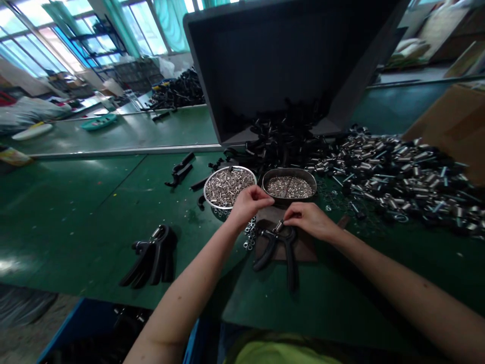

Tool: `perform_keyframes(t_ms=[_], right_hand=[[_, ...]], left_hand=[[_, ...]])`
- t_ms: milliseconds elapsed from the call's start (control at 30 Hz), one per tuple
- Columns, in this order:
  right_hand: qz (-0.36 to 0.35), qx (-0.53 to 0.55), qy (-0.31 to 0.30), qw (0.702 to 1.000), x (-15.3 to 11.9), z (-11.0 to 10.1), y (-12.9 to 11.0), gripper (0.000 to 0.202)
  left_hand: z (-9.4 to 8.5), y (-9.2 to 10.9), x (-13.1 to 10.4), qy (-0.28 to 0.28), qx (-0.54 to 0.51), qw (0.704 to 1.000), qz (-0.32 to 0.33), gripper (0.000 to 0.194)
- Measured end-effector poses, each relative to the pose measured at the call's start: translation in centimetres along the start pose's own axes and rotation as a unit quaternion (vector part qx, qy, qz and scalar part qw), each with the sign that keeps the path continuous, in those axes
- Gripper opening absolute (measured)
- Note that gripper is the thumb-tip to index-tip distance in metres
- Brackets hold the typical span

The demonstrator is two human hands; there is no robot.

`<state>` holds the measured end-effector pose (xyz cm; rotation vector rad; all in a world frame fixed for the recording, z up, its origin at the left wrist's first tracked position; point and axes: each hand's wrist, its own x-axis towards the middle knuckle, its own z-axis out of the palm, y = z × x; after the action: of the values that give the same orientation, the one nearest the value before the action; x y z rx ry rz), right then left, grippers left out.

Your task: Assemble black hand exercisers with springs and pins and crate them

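A black hand-grip exerciser [291, 263] with two handles and a metal spring at its top lies on a brown board [308, 253] in front of me. My right hand [312, 220] pinches at the upper end of its spring. Up and to the left, my left hand [248, 205] is closed in a pinch beside an oval tin [290, 201] of small metal parts. Whatever sits between the left fingertips is too small to make out. A round bowl [205, 194] full of small metal pins is just behind that hand, and loose nuts [249, 235] lie below it.
Several finished-looking hand grips [153, 258] are stacked on the green table [94, 217] at left. A large grey bin [206, 81] lies tipped with black handles [280, 146] spilling out. Springs with black knobs [401, 172] are heaped at right, near a cardboard box [450, 126].
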<state>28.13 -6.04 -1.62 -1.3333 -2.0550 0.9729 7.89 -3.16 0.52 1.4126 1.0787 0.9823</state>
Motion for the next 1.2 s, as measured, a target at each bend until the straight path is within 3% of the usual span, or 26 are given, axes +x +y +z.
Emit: perform_keyframes(t_ms=[100, 267, 367, 500, 600, 733, 933, 1200], right_hand=[[0.0, -0.028, -0.015, 0.999, 0.3, 0.0, -0.2, 0.007], [0.025, -0.093, -0.045, 0.994, 0.7, -0.3, -1.2, 0.007], [0.043, -0.098, -0.062, 0.992, 1.2, -0.5, -1.7, 0.005], [0.076, -0.074, -0.108, 0.988, 2.1, -0.8, -1.9, 0.003], [0.102, -0.047, -0.139, 0.984, 2.7, -0.9, -1.8, 0.004], [0.109, -0.016, -0.149, 0.983, 3.0, -0.6, -1.3, 0.006], [0.093, -0.005, -0.065, 0.994, 0.4, -0.5, -0.8, 0.019], [0.15, -0.067, 0.106, 0.981, -9.4, -4.3, 2.3, 0.031]], left_hand=[[-1.0, -0.9, -3.2, 0.004, -0.1, 0.994, -0.051, 0.027], [-1.6, -2.1, -6.4, 0.025, -0.084, 0.991, -0.104, 0.025], [-1.1, -2.4, -7.1, 0.004, -0.055, 0.993, -0.108, 0.023], [0.1, -2.1, -6.9, -0.026, 0.076, 0.996, -0.042, 0.022], [1.2, -2.0, -6.3, -0.048, 0.184, 0.981, 0.035, 0.018], [2.5, -2.5, -5.6, -0.067, 0.255, 0.963, 0.06, 0.017], [3.2, -3.0, -5.4, -0.066, 0.264, 0.961, 0.038, 0.016], [3.0, -2.2, -4.5, -0.115, 0.242, 0.963, -0.001, 0.016]])
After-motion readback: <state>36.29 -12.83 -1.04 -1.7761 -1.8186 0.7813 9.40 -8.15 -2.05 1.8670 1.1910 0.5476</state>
